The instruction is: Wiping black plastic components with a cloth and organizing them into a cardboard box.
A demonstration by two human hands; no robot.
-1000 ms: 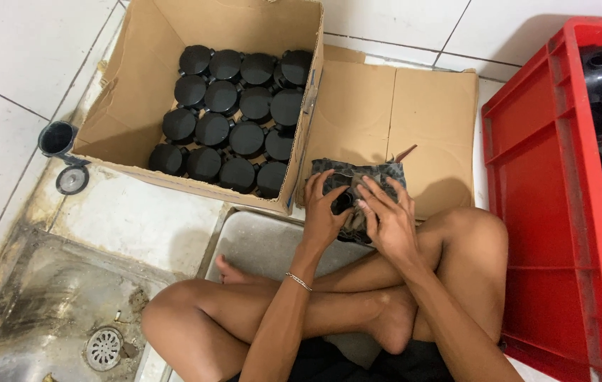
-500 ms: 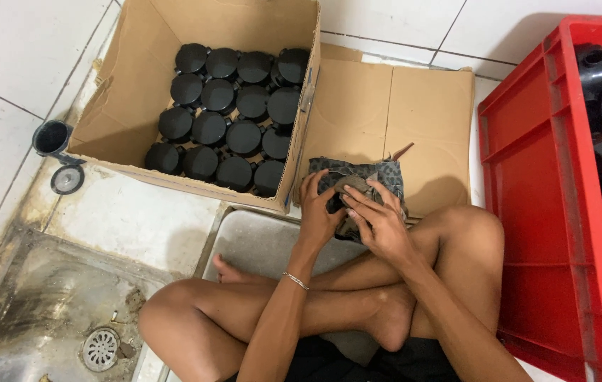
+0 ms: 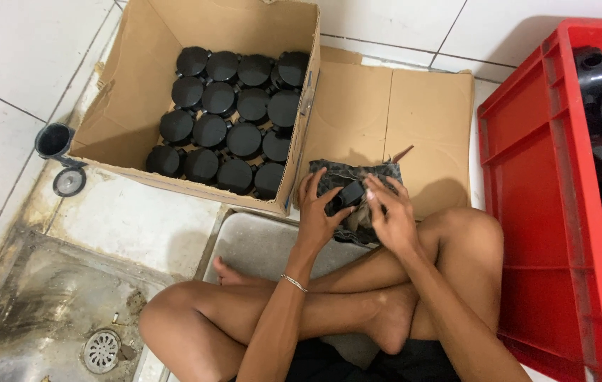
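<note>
Gripping small black part (image 3: 351,192) in grey rag (image 3: 357,177), both hands; left hand (image 3: 317,212), right hand (image 3: 391,216) seemingly lower than before.

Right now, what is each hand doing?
Left hand: closed on a small black part and dark cloth.
Right hand: pressing the cloth around that part.

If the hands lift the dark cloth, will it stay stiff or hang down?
The dark cloth probably hangs limp: it lies crumpled with frayed edges. It seems light, bunched under both hands. The small black part on it might slide off.
</note>
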